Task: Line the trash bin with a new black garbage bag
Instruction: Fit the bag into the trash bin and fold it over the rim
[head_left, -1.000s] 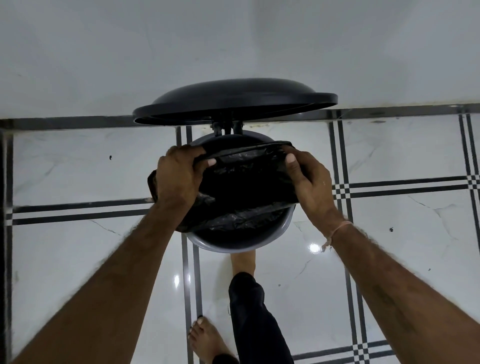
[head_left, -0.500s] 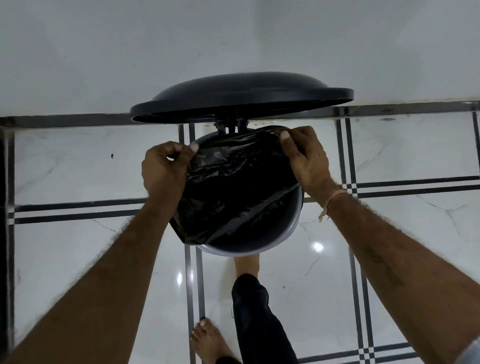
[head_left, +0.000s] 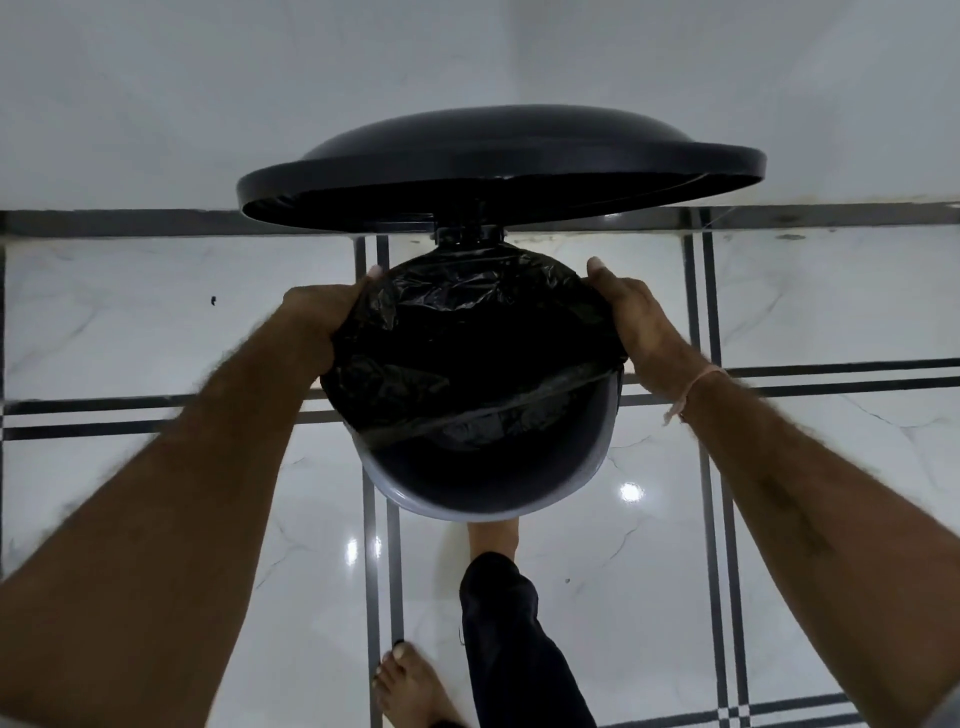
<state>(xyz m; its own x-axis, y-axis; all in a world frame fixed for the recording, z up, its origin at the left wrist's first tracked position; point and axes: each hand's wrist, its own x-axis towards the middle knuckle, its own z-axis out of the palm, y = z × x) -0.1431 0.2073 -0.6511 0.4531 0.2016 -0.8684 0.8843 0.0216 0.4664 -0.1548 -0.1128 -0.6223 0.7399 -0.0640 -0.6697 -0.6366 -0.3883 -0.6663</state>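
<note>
- Holding the black garbage bag (head_left: 467, 343) with both of my hands, I stand over the trash bin (head_left: 483, 499).
- My left hand (head_left: 317, 325) is on the left side of the bin, with the bag's edge over it. I cannot tell if those fingers are pinched shut, because the bag hides them.
- My right hand (head_left: 636, 319) lies flat on the right side, fingers together and pressed on the bag's edge. The thumb (head_left: 597, 270) points up toward the back.
- The bag is pulled over the back part of the bin's top and over both sides.
- At the front, the bag's edge runs as a tight line across the opening, from low on the left to higher on the right.
- The front part of the grey rim is bare, and I can see down into the dark bin there.
- The round black lid (head_left: 498, 171) stands open behind the bin, near the wall.
- One bare foot (head_left: 493, 535) is right at the front of the bin, and my other foot (head_left: 415, 691) is back on the shiny white floor (head_left: 156, 322) with dark lines.
</note>
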